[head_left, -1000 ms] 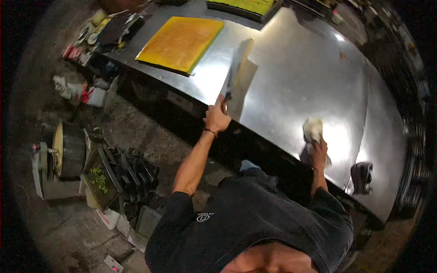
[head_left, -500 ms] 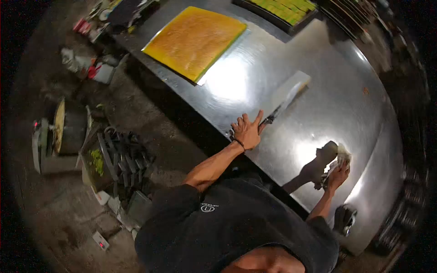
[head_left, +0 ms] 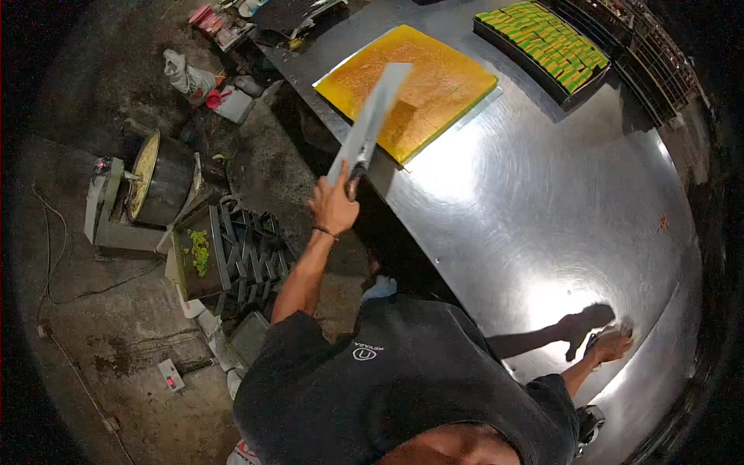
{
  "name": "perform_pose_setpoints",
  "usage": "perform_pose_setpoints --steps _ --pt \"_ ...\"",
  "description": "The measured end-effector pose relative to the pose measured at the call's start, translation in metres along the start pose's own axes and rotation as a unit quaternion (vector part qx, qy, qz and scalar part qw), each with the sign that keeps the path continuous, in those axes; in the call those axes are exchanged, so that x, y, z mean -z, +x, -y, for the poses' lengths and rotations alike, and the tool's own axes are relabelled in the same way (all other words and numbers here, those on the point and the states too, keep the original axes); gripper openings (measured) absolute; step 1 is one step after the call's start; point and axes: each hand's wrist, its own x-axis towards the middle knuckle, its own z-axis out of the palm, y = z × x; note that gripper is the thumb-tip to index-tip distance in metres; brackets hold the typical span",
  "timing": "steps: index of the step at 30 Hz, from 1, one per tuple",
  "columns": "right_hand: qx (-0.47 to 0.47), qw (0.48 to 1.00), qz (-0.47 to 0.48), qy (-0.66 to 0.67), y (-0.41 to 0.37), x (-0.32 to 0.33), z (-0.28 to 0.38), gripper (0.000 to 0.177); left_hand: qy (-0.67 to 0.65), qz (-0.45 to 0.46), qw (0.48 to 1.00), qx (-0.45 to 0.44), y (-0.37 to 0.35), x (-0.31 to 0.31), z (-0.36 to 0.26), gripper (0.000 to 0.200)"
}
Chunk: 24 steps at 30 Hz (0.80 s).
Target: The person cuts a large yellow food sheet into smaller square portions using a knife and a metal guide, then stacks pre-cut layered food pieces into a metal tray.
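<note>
My left hand [head_left: 335, 208] is closed around a long, pale flat strip [head_left: 377, 105] and what looks like a knife with a dark handle [head_left: 356, 175], lying along it. Both point up and away, and the strip's far end overlaps the view of a big square slab of yellow cake [head_left: 442, 74] with a browned top. On the right, my right hand [head_left: 612, 346] is low over the steel table [head_left: 527, 209], closed on a whitish cloth [head_left: 627, 326] that is mostly hidden and blurred. Its dark shadow falls beside it.
A black tray of green-and-yellow cut pieces [head_left: 542, 50] stands at the back right, beside wire racks [head_left: 632, 58]. Left of the table are stacked dark metal trays [head_left: 252, 248] and a tilted mixing pot [head_left: 167, 174]. A cable [head_left: 81, 376] runs over the floor.
My left hand has lifted the strip and knife off the tabletop and carried them left, toward the cake. My right hand has slid with the cloth across the table. The view has shifted.
</note>
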Motion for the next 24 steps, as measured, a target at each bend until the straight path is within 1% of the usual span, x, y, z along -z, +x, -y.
perform_pose_setpoints --steps 1,2,3,4,6,7,8,9,10,11,12,13,14,16,17,18,20,21,22,23,24 --pt "-0.051 0.943 -0.006 0.329 0.017 0.095 0.009 0.044 -0.004 0.014 1.000 0.019 0.014 0.005 0.015 0.071" --pt "-0.099 0.778 -0.016 0.620 0.064 0.208 0.021 0.048 -0.010 0.026 0.999 0.036 0.034 0.009 0.028 0.075" --pt "-0.164 0.733 0.115 0.650 0.069 0.213 0.039 0.048 -0.024 0.032 0.998 0.045 0.056 0.012 0.043 0.081" --pt "-0.114 0.828 0.048 0.547 0.066 0.222 0.056 0.044 -0.018 0.024 0.998 0.057 0.079 0.014 0.056 0.082" --pt "-0.054 0.872 -0.007 0.487 0.059 0.254 0.089 0.043 -0.013 0.005 0.999 0.031 0.137 0.018 0.091 0.082" --pt "-0.096 0.789 0.051 0.605 0.065 0.317 0.101 0.044 -0.009 -0.005 1.000 0.027 0.167 0.024 0.102 0.082" --pt "-0.097 0.788 0.025 0.608 0.063 0.335 0.118 0.044 -0.003 -0.014 1.000 0.022 0.198 0.031 0.112 0.082" --pt "-0.119 0.746 0.047 0.653 0.070 0.387 0.133 0.045 -0.001 0.016 0.999 0.029 0.237 0.038 0.123 0.083" --pt "-0.143 0.701 0.066 0.696 0.079 0.450 0.150 0.045 -0.003 0.013 1.000 0.020 0.275 0.040 0.133 0.083" --pt "-0.155 0.702 0.062 0.692 0.083 0.496 0.170 0.045 0.013 0.019 1.000 0.017 0.314 0.038 0.142 0.083" --pt "-0.211 0.609 0.134 0.753 0.087 0.539 0.189 0.045 0.029 0.024 0.999 0.011 0.357 0.037 0.148 0.084" --pt "-0.262 0.505 0.200 0.797 0.088 0.571 0.204 0.045 0.049 0.044 0.998 0.007 0.399 0.032 0.155 0.082" --pt "-0.207 0.568 0.170 0.778 0.087 0.594 0.218 0.044 0.046 0.055 0.997 -0.009 0.428 0.024 0.159 0.082" --pt "-0.192 0.585 0.213 0.759 0.091 0.655 0.246 0.045 0.064 0.067 0.996 -0.009 0.490 0.012 0.162 0.079" --pt "-0.228 0.447 0.255 0.827 0.086 0.660 0.258 0.045 0.072 0.083 0.994 -0.028 0.518 0.003 0.166 0.076" --pt "-0.238 0.458 0.292 0.805 0.083 0.665 0.267 0.044 0.067 0.086 0.993 -0.043 0.547 -0.005 0.166 0.076" --pt "-0.181 0.543 0.218 0.791 0.085 0.707 0.287 0.043 0.099 0.086 0.990 -0.051 0.584 -0.026 0.169 0.076" --pt "-0.170 0.547 0.231 0.786 0.092 0.746 0.291 0.043 0.110 0.073 0.990 -0.051 0.596 -0.039 0.170 0.079" --pt "-0.183 0.529 0.297 0.773 0.094 0.761 0.291 0.044 0.133 0.105 0.983 -0.066 0.604 -0.037 0.167 0.081" --pt "-0.215 0.486 0.341 0.776 0.083 0.743 0.292 0.047 0.158 0.100 0.980 -0.066 0.609 -0.041 0.165 0.084" --pt "-0.182 0.567 0.268 0.757 0.086 0.762 0.299 0.049 0.163 0.127 0.974 -0.094 0.605 -0.025 0.160 0.082"
